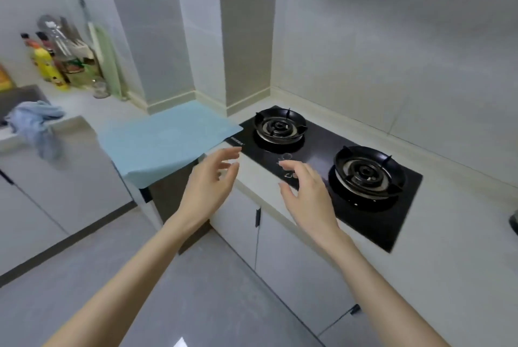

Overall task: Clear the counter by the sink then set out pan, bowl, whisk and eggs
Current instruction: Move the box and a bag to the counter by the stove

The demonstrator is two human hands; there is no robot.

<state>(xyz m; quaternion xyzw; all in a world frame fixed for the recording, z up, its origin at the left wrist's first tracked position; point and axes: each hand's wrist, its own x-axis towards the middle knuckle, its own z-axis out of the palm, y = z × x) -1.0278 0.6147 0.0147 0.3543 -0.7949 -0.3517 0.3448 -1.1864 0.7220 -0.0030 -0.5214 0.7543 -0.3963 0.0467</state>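
My left hand (211, 181) and my right hand (305, 192) hover with loosely spread fingers over the front edge of the white counter (454, 234), and neither holds anything. Just beyond them lies a black two-burner gas hob (316, 150). A light blue mat (165, 142) lies on the counter left of the hob, its near corner hanging over the edge. No pan, bowl, whisk or eggs are in view.
The dark sink (19, 100) sits at the far left with a blue cloth (36, 125) draped over its edge. Bottles and utensils (61, 58) crowd the back left corner. A dark object (514, 223) shows at the right edge. White cabinet doors (294, 271) lie below the counter.
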